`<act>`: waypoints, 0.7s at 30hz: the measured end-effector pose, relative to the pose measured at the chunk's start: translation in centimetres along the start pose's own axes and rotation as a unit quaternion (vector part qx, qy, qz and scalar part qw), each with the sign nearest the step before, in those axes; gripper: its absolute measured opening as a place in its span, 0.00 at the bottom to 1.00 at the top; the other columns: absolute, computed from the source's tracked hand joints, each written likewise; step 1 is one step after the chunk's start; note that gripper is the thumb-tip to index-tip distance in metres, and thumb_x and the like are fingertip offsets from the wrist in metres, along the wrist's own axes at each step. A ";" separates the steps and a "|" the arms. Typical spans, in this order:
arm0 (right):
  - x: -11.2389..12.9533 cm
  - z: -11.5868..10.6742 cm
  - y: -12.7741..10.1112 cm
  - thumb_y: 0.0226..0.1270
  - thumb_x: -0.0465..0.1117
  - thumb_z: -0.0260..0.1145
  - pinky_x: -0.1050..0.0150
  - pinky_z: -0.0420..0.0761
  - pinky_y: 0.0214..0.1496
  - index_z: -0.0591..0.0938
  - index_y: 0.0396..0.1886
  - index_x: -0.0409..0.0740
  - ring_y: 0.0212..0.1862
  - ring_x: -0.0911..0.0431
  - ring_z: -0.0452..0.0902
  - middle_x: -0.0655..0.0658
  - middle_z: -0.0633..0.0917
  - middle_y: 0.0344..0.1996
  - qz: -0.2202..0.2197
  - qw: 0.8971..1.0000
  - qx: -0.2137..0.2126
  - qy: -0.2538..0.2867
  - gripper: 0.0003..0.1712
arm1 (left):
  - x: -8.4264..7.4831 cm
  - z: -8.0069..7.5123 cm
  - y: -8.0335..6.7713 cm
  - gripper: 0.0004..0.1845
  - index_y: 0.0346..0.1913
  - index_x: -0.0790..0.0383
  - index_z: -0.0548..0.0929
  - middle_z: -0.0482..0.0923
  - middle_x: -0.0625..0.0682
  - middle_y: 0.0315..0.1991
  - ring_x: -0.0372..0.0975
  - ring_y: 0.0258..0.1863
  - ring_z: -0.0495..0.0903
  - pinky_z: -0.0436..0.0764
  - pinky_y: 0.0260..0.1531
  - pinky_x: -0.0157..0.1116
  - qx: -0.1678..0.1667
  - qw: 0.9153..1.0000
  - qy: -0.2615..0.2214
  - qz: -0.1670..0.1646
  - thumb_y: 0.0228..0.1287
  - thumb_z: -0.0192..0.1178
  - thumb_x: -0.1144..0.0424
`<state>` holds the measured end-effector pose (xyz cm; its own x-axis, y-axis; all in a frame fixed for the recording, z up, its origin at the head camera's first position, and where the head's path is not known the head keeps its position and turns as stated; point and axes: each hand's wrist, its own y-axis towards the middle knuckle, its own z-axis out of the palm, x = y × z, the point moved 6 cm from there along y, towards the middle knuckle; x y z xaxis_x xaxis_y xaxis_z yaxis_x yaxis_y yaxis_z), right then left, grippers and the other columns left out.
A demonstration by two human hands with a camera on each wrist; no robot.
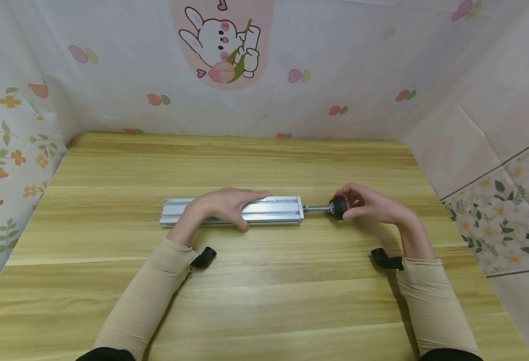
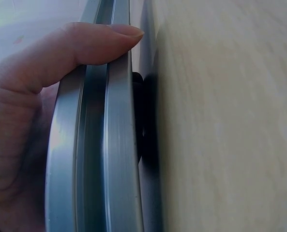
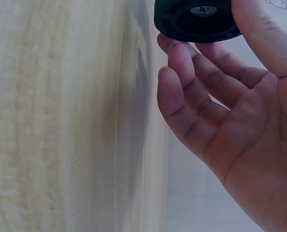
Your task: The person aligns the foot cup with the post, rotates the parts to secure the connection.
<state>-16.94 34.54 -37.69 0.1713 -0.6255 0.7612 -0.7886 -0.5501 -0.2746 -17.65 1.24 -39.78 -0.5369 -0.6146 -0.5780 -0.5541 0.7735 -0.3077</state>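
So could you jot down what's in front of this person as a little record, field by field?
surface: wooden table, patterned cloth walls round it
main thing: silver metal rail lying flat, a thin rod sticking out of its right end
rod end: black knob
left hand: rests over the rail, thumb curled over its edge
right hand: grip of thumb and fingers on the knob
sleeves: beige
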 end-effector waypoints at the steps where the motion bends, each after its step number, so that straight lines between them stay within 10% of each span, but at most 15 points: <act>1: 0.0 0.0 0.0 0.67 0.37 0.71 0.66 0.79 0.47 0.76 0.63 0.36 0.46 0.58 0.78 0.42 0.83 0.47 0.001 1.000 0.002 -0.001 0.26 | 0.0 0.0 0.0 0.55 0.83 0.43 0.53 0.66 0.46 0.77 0.35 0.24 0.65 0.70 0.37 0.38 0.000 1.000 -0.001 0.000 0.51 0.67 0.59; 21: -0.2 0.0 -0.2 0.67 0.37 0.71 0.66 0.80 0.53 0.71 0.72 0.38 0.51 0.56 0.79 0.38 0.78 0.62 0.016 1.000 0.026 -0.003 0.35 | 0.0 0.0 0.0 0.54 0.83 0.44 0.54 0.65 0.47 0.78 0.37 0.28 0.66 0.72 0.46 0.40 -0.009 1.000 0.002 0.013 0.50 0.65 0.59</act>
<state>-16.78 34.76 -37.79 0.1502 -0.6459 0.7485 -0.7624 -0.5577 -0.3282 -17.65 1.24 -39.81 -0.5529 -0.5956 -0.5827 -0.5514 0.7858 -0.2801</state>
